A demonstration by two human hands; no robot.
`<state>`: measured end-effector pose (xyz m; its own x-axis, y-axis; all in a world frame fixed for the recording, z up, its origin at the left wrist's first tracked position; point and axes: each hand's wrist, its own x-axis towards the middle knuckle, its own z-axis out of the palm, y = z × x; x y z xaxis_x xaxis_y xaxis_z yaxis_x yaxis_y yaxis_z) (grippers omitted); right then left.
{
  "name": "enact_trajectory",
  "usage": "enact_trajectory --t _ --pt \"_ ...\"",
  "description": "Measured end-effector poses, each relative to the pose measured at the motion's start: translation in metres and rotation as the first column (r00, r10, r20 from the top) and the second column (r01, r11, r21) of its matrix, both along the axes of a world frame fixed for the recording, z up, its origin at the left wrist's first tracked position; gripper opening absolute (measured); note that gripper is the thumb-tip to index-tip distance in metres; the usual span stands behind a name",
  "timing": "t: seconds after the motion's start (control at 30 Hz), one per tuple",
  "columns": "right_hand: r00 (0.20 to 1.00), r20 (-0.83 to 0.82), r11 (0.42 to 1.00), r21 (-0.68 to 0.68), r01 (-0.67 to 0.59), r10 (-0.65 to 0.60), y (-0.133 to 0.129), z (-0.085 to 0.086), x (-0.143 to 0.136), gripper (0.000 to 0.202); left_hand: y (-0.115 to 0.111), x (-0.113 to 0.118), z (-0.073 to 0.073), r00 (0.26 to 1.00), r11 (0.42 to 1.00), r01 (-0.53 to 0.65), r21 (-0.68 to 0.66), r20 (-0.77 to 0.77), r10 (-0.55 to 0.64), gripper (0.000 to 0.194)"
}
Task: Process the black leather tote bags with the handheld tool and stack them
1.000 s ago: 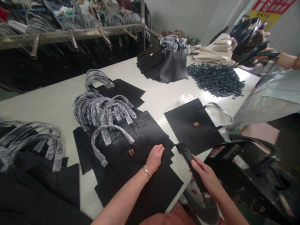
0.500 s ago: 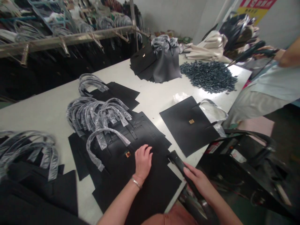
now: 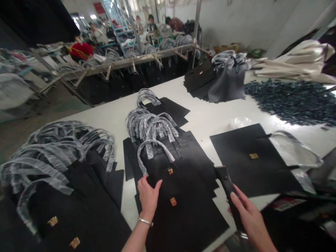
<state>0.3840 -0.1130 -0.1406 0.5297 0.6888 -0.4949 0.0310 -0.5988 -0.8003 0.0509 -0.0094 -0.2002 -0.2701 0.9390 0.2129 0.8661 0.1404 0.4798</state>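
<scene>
My left hand rests on a stack of black bag panels, thumb spread away from the fingers. Its fingertips touch or lie beside the lower end of a plastic-wrapped handle; I cannot tell which. Just right of the hand, two gold clasp pieces, an upper one and a lower one, show on the black panels. My right hand is closed around a long black strap-like piece with a shiny metal part low down. That piece is held over the table's front edge, right of the stack.
Another pile of panels with wrapped handles lies left. A single black panel with a gold clasp lies right. Farther back are a dark heap of small pieces, grey-black panels and pale material. A metal rack stands behind.
The view has swung left, bringing the left pile and more of the room in. My left hand has shifted toward the wrapped handle's end. My right hand still holds the black piece.
</scene>
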Motion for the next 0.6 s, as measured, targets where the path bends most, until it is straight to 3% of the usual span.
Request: enact_trajectory --t 0.17,0.37,0.5,0.6 --pt "0.983 -0.181 0.989 -0.145 0.004 -0.031 -0.012 0.01 0.008 0.076 0.002 -0.018 0.0 0.989 0.966 -0.123 -0.225 0.058 0.139 0.061" --pt "0.969 -0.246 0.977 -0.197 -0.085 0.035 0.004 0.009 0.005 0.066 0.007 -0.022 0.005 0.991 0.883 -0.07 -0.464 0.067 0.114 0.063" --pt "0.975 -0.209 0.968 -0.218 -0.122 0.076 -0.003 0.003 0.01 0.067 0.005 -0.027 0.01 0.996 0.855 -0.067 -0.513 0.015 0.087 0.061" --pt "0.97 -0.07 0.938 -0.25 -0.242 0.232 -0.008 -0.003 0.017 0.062 -0.005 -0.027 0.015 0.993 0.872 -0.092 -0.48 0.019 0.115 0.053"
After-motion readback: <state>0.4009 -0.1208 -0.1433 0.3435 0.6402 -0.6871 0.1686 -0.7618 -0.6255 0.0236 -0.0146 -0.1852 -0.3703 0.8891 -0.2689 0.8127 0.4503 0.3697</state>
